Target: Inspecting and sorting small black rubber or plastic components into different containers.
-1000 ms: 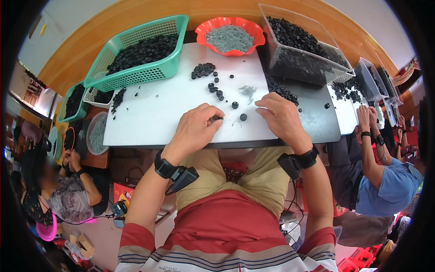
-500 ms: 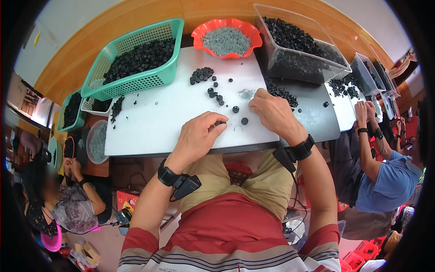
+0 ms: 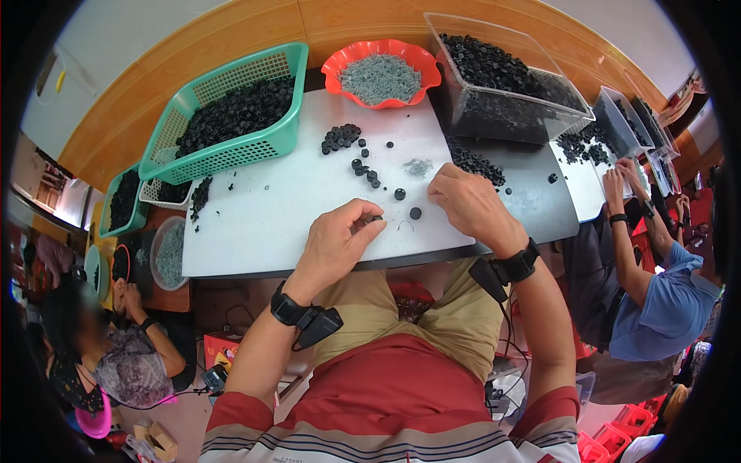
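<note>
My left hand pinches a small round black part between thumb and forefinger, just above the white sheet. To its right, my right hand hovers low with its fingertips pressed together; whatever lies between them is too small to make out. Beside those fingertips is a little heap of grey-green pieces. Two loose black round caps, an upper one and a lower one, lie between the hands. Farther back sit a short row of black parts and a cluster of black caps.
A green basket of black parts stands back left, a red scalloped bowl of grey-green pieces at centre back. Back right is a clear bin of black parts, with loose ones before it. Co-workers sit on both sides.
My right hand has drawn back slightly from the grey-green heap toward me, uncovering more of it. My left hand still pinches the black part, now turned a little. The whole view has shifted slightly.
</note>
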A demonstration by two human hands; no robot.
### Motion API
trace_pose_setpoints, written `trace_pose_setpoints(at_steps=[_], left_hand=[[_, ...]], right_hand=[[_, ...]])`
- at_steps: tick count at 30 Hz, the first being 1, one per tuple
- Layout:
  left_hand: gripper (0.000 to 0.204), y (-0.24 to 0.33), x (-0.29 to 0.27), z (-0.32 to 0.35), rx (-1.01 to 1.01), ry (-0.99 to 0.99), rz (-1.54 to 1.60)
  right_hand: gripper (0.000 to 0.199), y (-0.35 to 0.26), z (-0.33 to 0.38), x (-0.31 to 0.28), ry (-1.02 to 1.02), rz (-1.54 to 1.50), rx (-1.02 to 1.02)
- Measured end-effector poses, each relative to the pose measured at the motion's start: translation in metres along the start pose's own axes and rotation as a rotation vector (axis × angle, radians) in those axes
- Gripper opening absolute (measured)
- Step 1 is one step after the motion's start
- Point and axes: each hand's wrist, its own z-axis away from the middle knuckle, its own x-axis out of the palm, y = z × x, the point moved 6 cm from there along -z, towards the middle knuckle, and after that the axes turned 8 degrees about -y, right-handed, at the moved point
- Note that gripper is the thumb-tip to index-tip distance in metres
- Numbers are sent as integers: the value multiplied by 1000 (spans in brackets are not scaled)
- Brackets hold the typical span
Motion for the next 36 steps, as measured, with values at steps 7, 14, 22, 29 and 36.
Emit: trace_pose_setpoints(at_steps=[7, 14, 22, 29, 36], left_hand=[[20, 4, -2, -1, 35, 1, 0], [19, 5, -3, 1, 60, 28, 19], [18, 4, 0, 2, 39, 4, 7], [17, 5, 0, 2, 63, 23, 20], [10, -7, -1, 4, 28, 52, 121]], right_hand=[[13, 8, 1, -4, 127, -147, 46], [20, 11, -1, 0, 52, -138, 87], [17, 9, -1, 4, 50, -49, 64], [13, 7, 1, 7, 128, 21, -13], [11, 9, 11, 1, 371, -208, -12]])
